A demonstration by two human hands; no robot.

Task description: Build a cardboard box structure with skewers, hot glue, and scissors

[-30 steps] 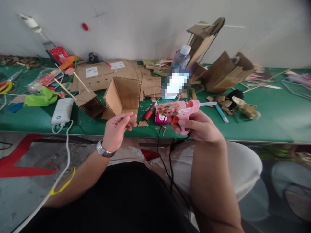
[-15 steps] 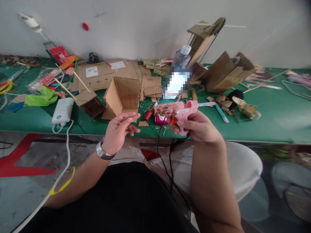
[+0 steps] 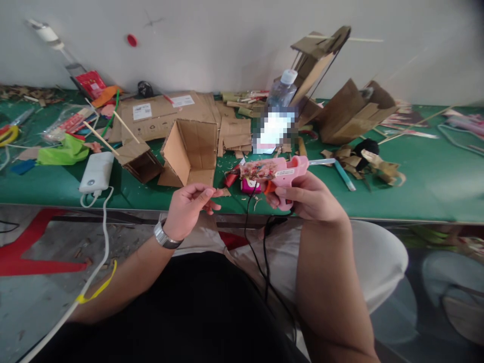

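Note:
My right hand [image 3: 308, 199] is wrapped round the handle of a pink hot glue gun [image 3: 291, 174], its nozzle pointing left. A clear glue stick [image 3: 321, 162] juts from the gun's back end. My left hand [image 3: 191, 204] is closed in a pinch left of the nozzle; whatever lies between thumb and fingers is too small to make out. Just beyond its fingertips a small cardboard scrap [image 3: 226, 192] shows, partly covered. Behind the left hand stands an open cardboard box [image 3: 202, 151], beside a smaller cardboard box [image 3: 141, 161] with two wooden sticks.
On the green table [image 3: 408, 186] are a white power bank [image 3: 97, 171] with a cable, a lit phone [image 3: 273, 131], a plastic bottle [image 3: 283, 93], a flattened carton [image 3: 159, 118] and a cardboard structure [image 3: 357, 111]. A magenta object [image 3: 249, 186] lies under the glue gun.
My left hand has lowered slightly and shifted right, its thumb and fingers drawn closer into a pinch beside the cardboard scrap. The right hand and glue gun are almost still.

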